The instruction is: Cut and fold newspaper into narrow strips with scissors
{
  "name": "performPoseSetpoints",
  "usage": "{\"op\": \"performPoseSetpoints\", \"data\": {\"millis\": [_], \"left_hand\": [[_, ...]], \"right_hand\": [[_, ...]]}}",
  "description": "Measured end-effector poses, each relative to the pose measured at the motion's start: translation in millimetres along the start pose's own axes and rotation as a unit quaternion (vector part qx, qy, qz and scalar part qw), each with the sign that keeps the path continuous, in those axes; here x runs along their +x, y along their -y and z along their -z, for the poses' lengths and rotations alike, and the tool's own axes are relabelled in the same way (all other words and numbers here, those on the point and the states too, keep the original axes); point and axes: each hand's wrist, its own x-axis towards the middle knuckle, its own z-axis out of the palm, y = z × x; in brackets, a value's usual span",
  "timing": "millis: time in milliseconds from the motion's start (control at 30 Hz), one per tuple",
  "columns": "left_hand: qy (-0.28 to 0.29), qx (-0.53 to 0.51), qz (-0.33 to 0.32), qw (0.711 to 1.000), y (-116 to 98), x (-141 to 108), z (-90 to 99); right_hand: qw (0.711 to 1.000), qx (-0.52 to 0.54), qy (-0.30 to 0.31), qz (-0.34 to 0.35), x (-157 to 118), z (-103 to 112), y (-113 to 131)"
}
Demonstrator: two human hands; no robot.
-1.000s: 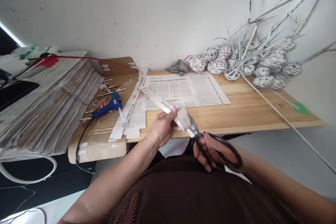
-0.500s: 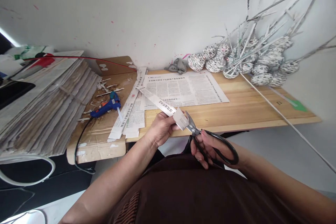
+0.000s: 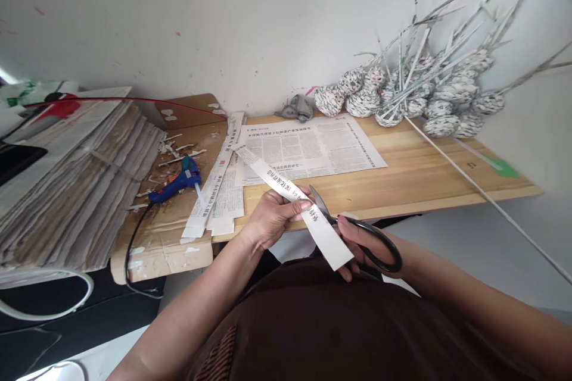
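left fingers point(image 3: 299, 208) pinch paper strip point(image 3: 329, 242) | right fingers point(image 3: 344, 225) grip scissors point(image 3: 373, 230) | strip slipping could let scissors nick left fingers

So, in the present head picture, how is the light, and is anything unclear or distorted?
Head view: soft light on the wall, brighter glare on the lower-left floor; head view: the large characters on the paper strip look fairly sharp, the small print on the newspaper sheet does not; head view: forearms seem stretched, probably lens distortion.
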Motion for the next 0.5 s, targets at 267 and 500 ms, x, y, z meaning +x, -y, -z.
{"op": "performPoseSetpoints", "data": {"millis": [267,500], "left_hand": [[-0.014,-0.006,0.010,1.000,2.3,-0.3,-0.8],[-0.016,-0.013,0.014,1.000,5.0,0.1,-2.8]], "right_hand": [[1.000,-0.018,-0.019,-0.010,-3.5,2.2,-7.7],[0.994,-0.082,-0.063,-0.020,-9.3,-3.6,1.8]]}}
